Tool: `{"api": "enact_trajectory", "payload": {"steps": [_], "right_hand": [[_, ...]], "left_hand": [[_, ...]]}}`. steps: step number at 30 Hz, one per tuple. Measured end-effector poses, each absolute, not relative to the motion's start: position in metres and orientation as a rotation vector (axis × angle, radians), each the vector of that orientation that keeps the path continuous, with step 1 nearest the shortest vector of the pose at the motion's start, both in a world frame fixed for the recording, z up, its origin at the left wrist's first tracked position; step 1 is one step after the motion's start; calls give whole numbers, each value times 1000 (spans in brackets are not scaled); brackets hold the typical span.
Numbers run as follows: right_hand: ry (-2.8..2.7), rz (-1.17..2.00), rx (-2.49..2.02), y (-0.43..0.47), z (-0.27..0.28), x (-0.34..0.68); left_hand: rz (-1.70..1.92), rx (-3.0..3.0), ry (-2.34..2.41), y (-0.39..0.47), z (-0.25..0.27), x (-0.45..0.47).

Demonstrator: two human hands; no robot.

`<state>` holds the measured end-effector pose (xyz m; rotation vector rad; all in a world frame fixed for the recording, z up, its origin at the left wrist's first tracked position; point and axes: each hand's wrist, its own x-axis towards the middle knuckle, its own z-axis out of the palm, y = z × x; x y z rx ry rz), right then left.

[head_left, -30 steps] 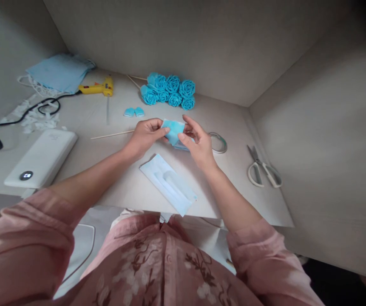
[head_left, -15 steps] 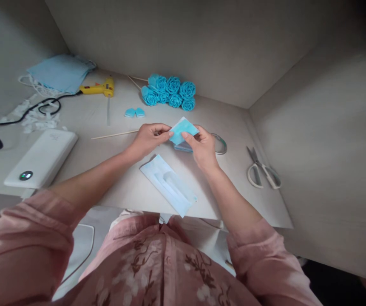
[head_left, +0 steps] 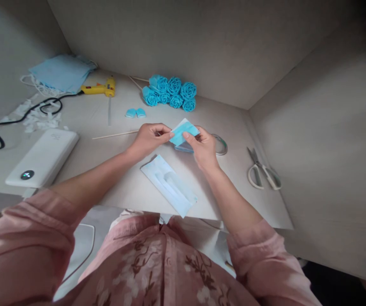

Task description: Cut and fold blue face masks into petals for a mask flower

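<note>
Between my two hands is a small blue piece of face-mask fabric (head_left: pixel 183 131) with a pale edge, raised above the table. My left hand (head_left: pixel 151 138) pinches its left corner between thumb and fingers. On the other side my right hand (head_left: pixel 204 146) is closed on it, the thumb lying flat across its face. Beneath it some folded pale blue pieces (head_left: pixel 184 147) partly show. A flattened light blue mask (head_left: pixel 169 185) lies diagonally on the table, nearer to me. A thin wooden stick (head_left: pixel 114 134) runs out from behind my left hand.
Several blue fabric roses (head_left: pixel 174 91) lie at the back, with two small blue petals (head_left: pixel 135 113) before them. Leftward are a yellow glue gun (head_left: pixel 99 88), stacked masks (head_left: pixel 63 72), white scraps and a white power bank (head_left: pixel 44 157). Scissors (head_left: pixel 262 170) and a tape roll (head_left: pixel 221 145) lie right.
Hardly anything differs. The whole scene has shifted very slightly with the camera; both hands keep the same hold on the blue fabric piece.
</note>
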<state>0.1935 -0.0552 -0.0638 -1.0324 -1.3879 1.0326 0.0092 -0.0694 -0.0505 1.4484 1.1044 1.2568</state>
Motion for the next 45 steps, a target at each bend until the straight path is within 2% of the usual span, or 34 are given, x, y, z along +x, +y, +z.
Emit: {"api": "enact_trajectory", "payload": {"steps": [9,16,25,33,45], "right_hand": [[-1686,779,-1068,-62,-59,193],[-1758,700,-1062,-64,-57,192],[-1750,806,-985,-63,-54,196],[-1658,744,-1071,-63,-55,195],[-1442,942,-1020,-54,-65,196]], "left_hand": [[1233,1519,1021,-70,-47,11],[1297,1457,1035,-68,-50,8],[1233,1516,1088,-70,-47,8],[1153,1617,1084,-75,-42,11],[1130,1581,1159,-73,-45,9]]}}
